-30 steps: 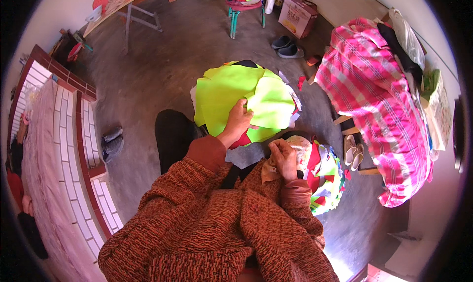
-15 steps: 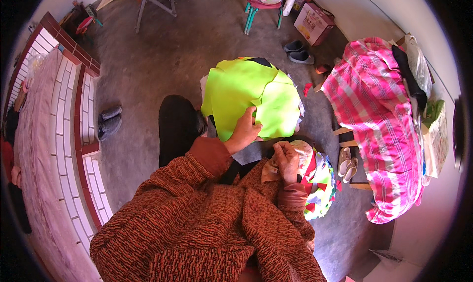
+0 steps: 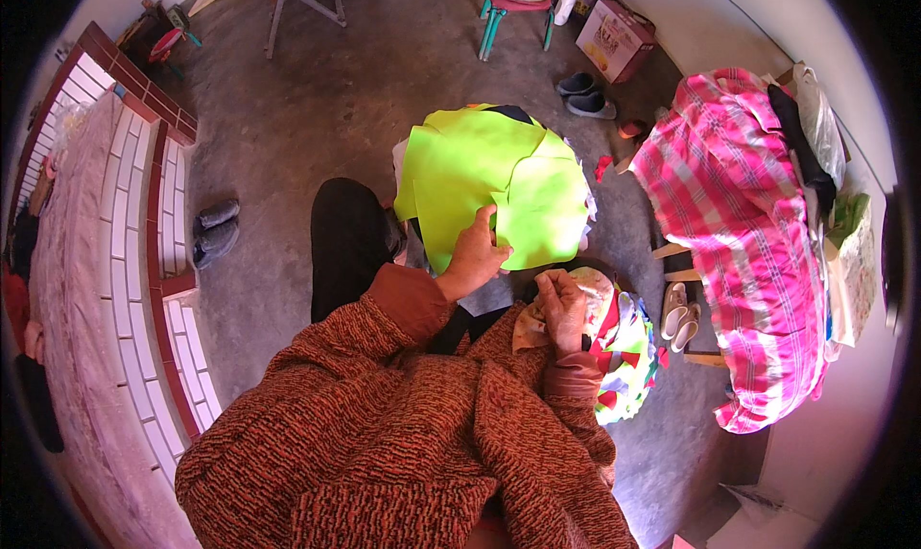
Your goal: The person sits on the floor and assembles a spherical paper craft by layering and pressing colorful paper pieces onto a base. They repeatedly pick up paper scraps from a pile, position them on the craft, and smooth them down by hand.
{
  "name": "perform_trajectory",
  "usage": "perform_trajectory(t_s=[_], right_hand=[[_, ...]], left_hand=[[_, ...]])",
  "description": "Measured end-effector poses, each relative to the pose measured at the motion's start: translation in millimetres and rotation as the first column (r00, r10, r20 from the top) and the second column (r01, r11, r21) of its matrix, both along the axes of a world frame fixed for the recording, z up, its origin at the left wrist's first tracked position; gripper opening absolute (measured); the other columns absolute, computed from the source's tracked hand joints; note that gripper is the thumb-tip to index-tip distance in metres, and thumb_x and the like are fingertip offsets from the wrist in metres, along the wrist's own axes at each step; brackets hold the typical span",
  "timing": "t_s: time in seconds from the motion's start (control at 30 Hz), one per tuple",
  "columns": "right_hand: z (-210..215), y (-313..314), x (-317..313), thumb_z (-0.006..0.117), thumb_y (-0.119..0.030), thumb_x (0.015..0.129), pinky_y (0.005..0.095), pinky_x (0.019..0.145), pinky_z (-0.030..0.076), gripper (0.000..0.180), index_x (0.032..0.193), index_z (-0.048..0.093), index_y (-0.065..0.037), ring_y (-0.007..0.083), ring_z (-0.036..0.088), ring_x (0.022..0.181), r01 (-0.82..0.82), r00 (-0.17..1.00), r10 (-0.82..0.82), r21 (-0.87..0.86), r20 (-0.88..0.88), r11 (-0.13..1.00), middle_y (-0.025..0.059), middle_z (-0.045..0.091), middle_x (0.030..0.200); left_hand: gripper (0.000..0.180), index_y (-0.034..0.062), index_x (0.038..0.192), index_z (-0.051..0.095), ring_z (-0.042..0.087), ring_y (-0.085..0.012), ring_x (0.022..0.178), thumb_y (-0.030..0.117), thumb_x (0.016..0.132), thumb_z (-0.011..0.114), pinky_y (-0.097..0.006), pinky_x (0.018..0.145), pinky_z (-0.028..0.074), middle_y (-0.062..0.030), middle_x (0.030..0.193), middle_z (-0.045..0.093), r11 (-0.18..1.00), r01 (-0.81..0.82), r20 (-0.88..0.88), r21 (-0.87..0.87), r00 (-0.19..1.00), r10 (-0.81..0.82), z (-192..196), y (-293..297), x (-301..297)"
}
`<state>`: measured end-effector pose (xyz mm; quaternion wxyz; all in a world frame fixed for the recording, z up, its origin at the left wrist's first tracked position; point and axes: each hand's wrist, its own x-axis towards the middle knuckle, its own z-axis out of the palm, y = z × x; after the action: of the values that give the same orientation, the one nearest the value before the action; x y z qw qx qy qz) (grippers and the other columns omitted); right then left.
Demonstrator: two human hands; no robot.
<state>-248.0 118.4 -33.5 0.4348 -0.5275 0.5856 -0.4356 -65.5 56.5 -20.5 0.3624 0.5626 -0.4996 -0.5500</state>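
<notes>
The left grip (image 3: 474,259) has drawn back slightly toward the near edge of the yellow cloth (image 3: 460,160), whose raised fold now lies flatter. It touches that cloth; whether it pinches cannot be told. The right grip (image 3: 564,311) is closed at the fingertips, its contents too small to tell, and partly hides a patterned cloth (image 3: 529,329). Scraps (image 3: 628,362) bulge just right of it; a dark knee (image 3: 345,237) stands left of the left grip.

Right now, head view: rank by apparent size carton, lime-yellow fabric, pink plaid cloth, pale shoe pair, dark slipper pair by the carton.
1. Pink plaid cloth
2. Lime-yellow fabric
3. Carton
Unranked: pale shoe pair, dark slipper pair; too alike.
</notes>
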Motion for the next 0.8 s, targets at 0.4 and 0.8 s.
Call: perform_trajectory(t_s=[0.4, 0.8], right_hand=[[-4.0, -0.6, -1.9, 0.062, -0.014, 0.091, 0.0222, 0.051, 0.041, 0.013, 0.087, 0.062, -0.001, 0.0041, 0.048, 0.057, -0.002, 1.0, 0.002, -0.003, -0.003, 1.0, -0.0021, 0.054, 0.065], [-4.9, -0.4, -1.2, 0.062, -0.015, 0.09, 0.0221, 0.05, 0.039, 0.014, 0.086, 0.062, -0.001, 0.0036, 0.045, 0.057, -0.002, 1.0, 0.002, -0.025, -0.009, 1.0, -0.0024, 0.054, 0.065]], left_hand=[[0.084, -0.0009, 0.143, 0.019, 0.063, -0.0177, 0.057, 0.002, 0.075, 0.069, -0.031, 0.045, 0.051, -0.014, 0.076, 0.066, 0.997, 0.014, 0.129, -0.08, 0.992, -0.004, -9.4, 2.7, 5.6], [0.087, -0.0018, 0.143, 0.017, 0.065, -0.0236, 0.056, 0.004, 0.072, 0.069, -0.035, 0.054, 0.051, -0.0099, 0.067, 0.062, 0.999, 0.022, 0.117, -0.025, 0.993, -0.019, -1.0, 8.1, 7.7]])
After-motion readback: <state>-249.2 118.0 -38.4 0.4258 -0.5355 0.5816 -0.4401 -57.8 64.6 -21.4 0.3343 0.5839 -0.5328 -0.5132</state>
